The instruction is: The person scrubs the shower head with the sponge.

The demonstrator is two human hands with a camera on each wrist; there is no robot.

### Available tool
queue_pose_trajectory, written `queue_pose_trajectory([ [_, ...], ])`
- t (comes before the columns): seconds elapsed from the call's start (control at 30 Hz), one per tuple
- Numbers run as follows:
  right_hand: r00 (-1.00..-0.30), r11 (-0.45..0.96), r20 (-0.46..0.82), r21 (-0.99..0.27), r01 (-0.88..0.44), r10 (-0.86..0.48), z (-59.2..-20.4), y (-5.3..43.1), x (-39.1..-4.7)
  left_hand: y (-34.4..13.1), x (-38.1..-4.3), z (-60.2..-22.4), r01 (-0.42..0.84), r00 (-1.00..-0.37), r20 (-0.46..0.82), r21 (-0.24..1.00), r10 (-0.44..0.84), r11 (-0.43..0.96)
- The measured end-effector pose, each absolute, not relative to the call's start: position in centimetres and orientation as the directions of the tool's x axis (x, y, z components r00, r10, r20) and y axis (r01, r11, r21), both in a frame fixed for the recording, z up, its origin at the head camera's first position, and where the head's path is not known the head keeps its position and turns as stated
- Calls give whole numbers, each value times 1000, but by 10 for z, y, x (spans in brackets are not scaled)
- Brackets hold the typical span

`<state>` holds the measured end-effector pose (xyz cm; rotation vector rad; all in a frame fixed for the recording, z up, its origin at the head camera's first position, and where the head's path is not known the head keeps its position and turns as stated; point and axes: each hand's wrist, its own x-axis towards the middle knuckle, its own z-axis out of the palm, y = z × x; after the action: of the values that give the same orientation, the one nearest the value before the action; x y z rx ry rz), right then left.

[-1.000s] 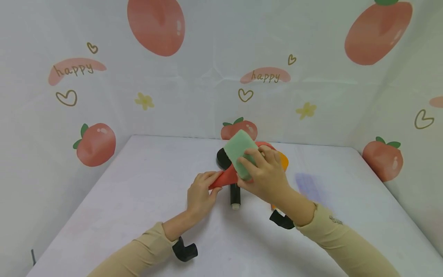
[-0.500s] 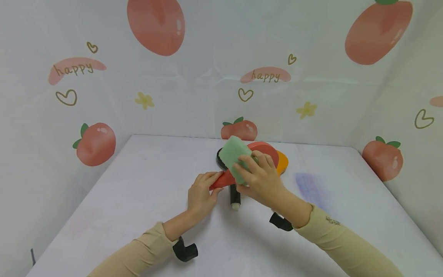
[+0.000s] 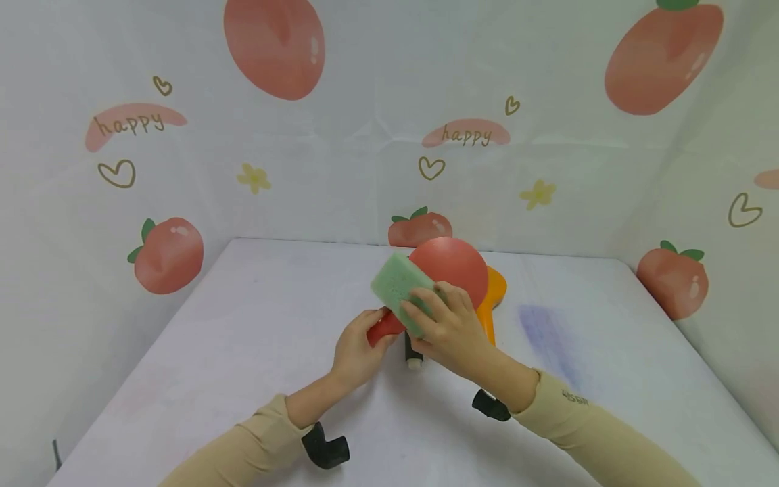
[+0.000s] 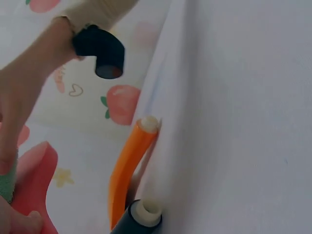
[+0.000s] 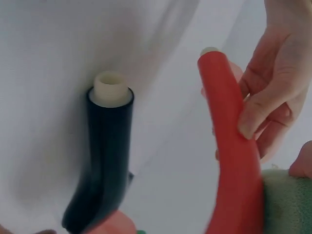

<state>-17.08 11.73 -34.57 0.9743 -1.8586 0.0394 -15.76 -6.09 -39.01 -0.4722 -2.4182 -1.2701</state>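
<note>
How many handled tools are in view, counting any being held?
3. In the head view: a red tool in the left hand, a black tool partly hidden behind the red one, and an orange tool right of both. Others may be hidden behind these.

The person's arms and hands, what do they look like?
The left sleeve and right sleeve are tan and stop short of the hands. The right one has a small dark marking near its end. The left hand and right hand wear no gloves. A black bent piece shows by each sleeve's end.
</note>
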Motion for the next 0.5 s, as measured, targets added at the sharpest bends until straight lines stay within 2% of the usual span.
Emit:
queue_pose_trajectory([
  [0.1,-196,662,782,333,-671,-592,-349,122,-170,-61,-159,-390,412,-910,392,821,134,396],
  [0.23,-210,648,777,307,-697,-594,-353,130,-168,-62,-159,-389,215,-970,186,957,159,194],
  [0.37,-176,635,792,311,-707,-584,-357,137,-169,-62,-159,-389,24,-979,8,997,204,78],
  [0.5,-127,636,834,300,-711,-536,-360,143,-174,-63,-160,-390,-89,-959,-87,996,269,4],
])
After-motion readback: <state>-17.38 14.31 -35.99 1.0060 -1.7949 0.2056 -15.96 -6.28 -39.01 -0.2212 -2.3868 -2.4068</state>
